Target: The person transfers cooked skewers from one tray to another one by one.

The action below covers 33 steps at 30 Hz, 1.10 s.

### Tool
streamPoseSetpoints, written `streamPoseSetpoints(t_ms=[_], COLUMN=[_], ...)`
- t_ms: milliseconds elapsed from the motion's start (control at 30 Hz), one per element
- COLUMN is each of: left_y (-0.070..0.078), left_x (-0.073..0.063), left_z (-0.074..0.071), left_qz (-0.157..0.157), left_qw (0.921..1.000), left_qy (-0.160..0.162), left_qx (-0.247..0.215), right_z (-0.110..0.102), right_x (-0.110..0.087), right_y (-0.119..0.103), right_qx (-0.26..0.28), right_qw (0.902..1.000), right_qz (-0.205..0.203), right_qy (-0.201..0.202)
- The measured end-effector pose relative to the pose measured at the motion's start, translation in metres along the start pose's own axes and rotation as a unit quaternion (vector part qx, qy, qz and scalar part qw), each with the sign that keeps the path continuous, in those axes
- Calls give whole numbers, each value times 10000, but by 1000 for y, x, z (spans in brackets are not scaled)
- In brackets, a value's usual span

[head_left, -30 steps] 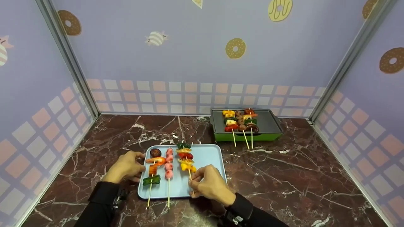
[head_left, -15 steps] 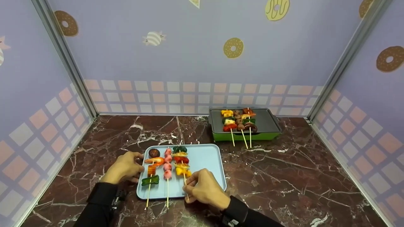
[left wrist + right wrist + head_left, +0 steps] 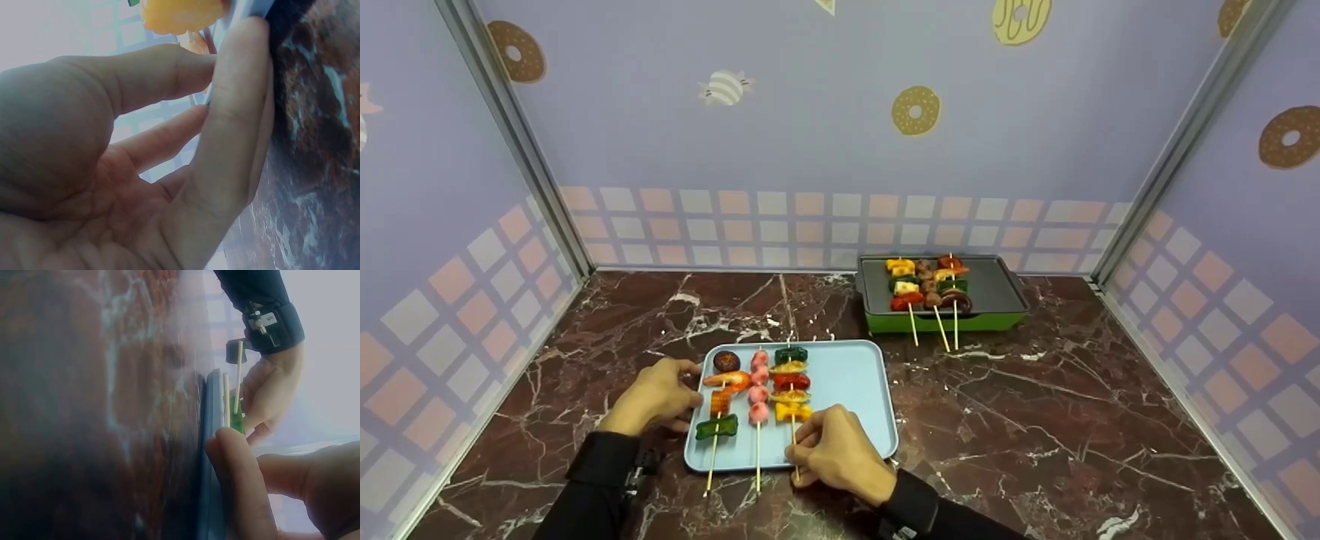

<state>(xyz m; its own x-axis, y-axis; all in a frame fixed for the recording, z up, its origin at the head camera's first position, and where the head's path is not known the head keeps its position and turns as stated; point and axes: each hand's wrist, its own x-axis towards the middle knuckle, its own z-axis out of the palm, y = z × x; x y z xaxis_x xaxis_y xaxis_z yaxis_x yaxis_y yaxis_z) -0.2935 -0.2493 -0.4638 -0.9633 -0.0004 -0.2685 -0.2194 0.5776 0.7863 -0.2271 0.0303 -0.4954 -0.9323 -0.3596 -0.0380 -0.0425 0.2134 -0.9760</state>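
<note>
Currently, your left hand (image 3: 656,395) pinches the light-blue rectangular tray (image 3: 847,375) by its left edge. Across it lie a skewer of brown, orange and green pieces (image 3: 720,403), a pink-ball skewer (image 3: 759,394), then a green, red and yellow skewer (image 3: 791,382) whose wooden stick your right hand (image 3: 840,451) pinches. Farther right, a dark-topped green grill (image 3: 994,289) bears three loaded skewers (image 3: 931,286).

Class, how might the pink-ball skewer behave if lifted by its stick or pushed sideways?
The pink-ball skewer would probably stay stiff, since its stick looks straight. Lifted by the bare end, it may feel top-heavy, as all the balls sit toward the far end. Pushed across the light-blue tray, it may roll on its rounded balls.
</note>
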Motion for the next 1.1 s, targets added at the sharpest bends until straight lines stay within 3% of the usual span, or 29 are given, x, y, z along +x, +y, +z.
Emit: streamPoseSetpoints(t_ms=[800,1100], left_y=[0,1], left_x=[0,-1], left_z=[0,1], left_qz=[48,-11], left_qw=[9999,9999], left_qy=[0,-8], left_qx=[-114,-135], right_z=[-6,-14], right_x=[-3,-5], right_y=[-4,-3], right_qx=[-38,-161], right_qw=[9997,9996], right_qz=[213,73], right_qy=[-114,-226])
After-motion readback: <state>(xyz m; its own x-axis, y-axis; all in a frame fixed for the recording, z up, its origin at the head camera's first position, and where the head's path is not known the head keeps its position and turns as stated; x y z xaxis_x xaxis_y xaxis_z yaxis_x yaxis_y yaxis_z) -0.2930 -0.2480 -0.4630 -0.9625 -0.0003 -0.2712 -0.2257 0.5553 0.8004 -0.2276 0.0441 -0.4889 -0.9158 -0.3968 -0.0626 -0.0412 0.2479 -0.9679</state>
